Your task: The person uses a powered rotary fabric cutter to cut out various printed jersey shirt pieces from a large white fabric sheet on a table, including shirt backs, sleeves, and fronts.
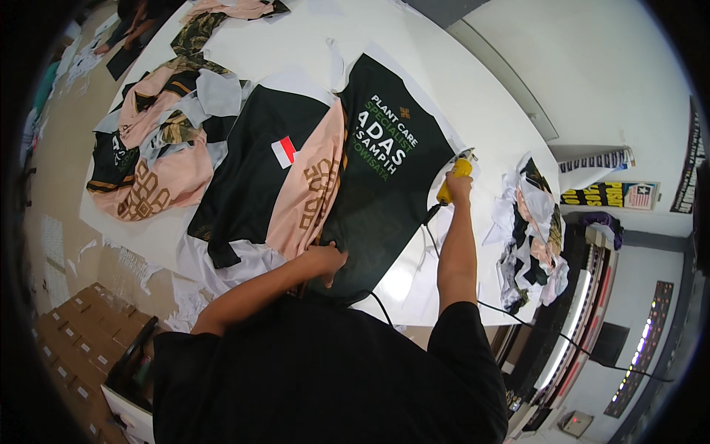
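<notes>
A dark green fabric panel with printed lettering and a white margin lies spread on the white table. My right hand is closed around a yellow corded electric fabric cutter, its metal head at the panel's right edge. At the panel's lower left edge, my left hand has its fingers curled on the cloth, appearing to pinch it. Left of the panel lie a peach patterned fabric piece and another dark green piece bearing a small red and white patch.
A heap of peach, grey and dark fabric pieces covers the table's left side. Fabric scraps pile up at the right edge. A black cable runs off to the right. Brown cartons stand lower left; another person's arm shows far left.
</notes>
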Demonstrator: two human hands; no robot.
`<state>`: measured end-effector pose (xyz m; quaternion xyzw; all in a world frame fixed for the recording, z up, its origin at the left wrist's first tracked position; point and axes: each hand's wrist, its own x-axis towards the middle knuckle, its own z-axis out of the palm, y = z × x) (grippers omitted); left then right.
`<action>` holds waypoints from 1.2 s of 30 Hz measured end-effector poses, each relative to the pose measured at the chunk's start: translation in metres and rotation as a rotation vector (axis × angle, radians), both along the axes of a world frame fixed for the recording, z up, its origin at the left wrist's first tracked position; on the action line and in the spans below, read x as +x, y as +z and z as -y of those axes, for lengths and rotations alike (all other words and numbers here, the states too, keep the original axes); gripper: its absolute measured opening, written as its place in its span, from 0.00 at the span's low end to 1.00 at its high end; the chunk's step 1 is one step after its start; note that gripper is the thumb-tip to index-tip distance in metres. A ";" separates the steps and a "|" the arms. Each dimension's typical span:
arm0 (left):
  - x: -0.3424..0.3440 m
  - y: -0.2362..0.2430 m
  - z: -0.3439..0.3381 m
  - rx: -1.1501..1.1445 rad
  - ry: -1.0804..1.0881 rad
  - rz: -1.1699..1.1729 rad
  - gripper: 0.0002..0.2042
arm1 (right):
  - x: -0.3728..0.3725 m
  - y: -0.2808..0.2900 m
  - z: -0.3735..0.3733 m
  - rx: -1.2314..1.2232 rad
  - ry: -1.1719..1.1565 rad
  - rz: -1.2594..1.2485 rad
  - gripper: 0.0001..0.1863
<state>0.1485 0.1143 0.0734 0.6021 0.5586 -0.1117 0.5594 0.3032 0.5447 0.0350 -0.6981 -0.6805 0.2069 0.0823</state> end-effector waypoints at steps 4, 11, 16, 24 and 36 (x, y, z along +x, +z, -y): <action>0.007 0.004 0.001 -0.008 0.007 -0.046 0.56 | 0.008 -0.016 -0.053 0.009 -0.061 -0.021 0.50; 0.024 -0.015 0.009 0.056 0.175 -0.205 0.42 | 0.038 -0.028 -0.080 0.107 -0.180 -0.240 0.47; 0.031 0.020 -0.022 0.171 0.093 -0.422 0.32 | 0.100 -0.028 -0.013 0.122 -0.192 -0.363 0.45; 0.093 -0.027 -0.082 0.602 0.028 -0.318 0.44 | 0.278 -0.036 0.170 0.146 -0.319 -0.497 0.31; 0.020 0.013 0.043 0.297 -0.134 -0.405 0.29 | 0.318 0.070 0.425 0.132 -0.169 -0.363 0.32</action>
